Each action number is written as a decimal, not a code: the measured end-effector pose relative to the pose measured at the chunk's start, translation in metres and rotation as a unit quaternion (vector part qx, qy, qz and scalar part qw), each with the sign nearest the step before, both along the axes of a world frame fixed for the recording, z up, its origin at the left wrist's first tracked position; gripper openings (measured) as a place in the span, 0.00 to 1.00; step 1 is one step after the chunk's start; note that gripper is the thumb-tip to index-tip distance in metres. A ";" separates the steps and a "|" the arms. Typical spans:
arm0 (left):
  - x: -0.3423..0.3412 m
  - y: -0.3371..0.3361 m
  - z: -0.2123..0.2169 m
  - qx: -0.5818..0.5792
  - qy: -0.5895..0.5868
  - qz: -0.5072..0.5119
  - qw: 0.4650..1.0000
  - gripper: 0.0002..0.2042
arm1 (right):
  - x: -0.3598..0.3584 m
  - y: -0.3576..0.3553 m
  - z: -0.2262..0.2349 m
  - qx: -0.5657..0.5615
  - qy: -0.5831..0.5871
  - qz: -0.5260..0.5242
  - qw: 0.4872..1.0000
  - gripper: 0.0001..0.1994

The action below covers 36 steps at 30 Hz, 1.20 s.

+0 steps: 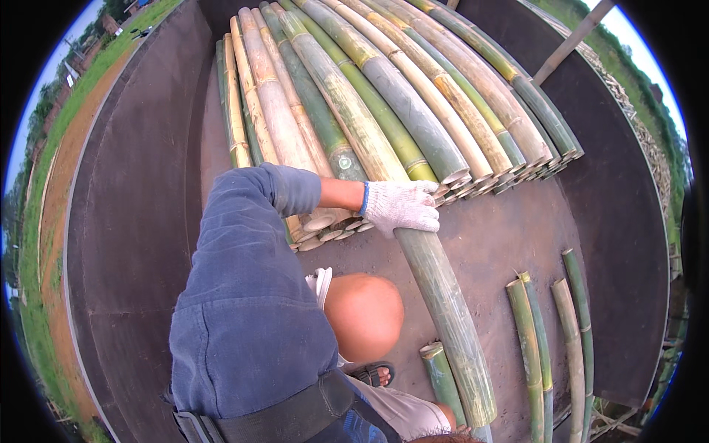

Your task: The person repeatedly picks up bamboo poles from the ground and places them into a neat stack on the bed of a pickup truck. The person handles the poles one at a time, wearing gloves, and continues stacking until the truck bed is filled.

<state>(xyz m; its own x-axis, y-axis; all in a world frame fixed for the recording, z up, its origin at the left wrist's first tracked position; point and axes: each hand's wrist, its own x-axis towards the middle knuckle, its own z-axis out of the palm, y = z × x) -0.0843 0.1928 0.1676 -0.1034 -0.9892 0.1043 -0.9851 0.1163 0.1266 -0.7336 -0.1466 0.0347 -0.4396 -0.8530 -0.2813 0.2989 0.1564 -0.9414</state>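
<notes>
My left hand [402,207], in a white knit glove with a blue cuff, is closed over a thick bamboo pole [445,310]. Its fingers wrap over the pole's right side. The pole is pale green-brown; its far part lies on a stack of bamboo poles [413,96], and its near part reaches past the stack toward the lower edge, beside my legs. My blue-sleeved left arm [244,251] bends across from the left. My right hand is not in view. A short green bamboo piece [442,380] shows just left of the pole's near part.
Dark side walls [136,192] bound the metal bed on the left and right [620,221]. Several thinner bamboo poles [526,332] lie at the lower right. My bare knee [363,316] and sandalled foot [380,375] are close to the held pole. A slanted post [574,40] crosses the right wall.
</notes>
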 end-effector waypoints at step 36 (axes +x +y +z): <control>-0.013 -0.003 -0.048 -0.190 -0.087 0.437 0.875 0.27 | 0.178 0.098 -0.004 -0.186 0.554 0.501 0.638 0.27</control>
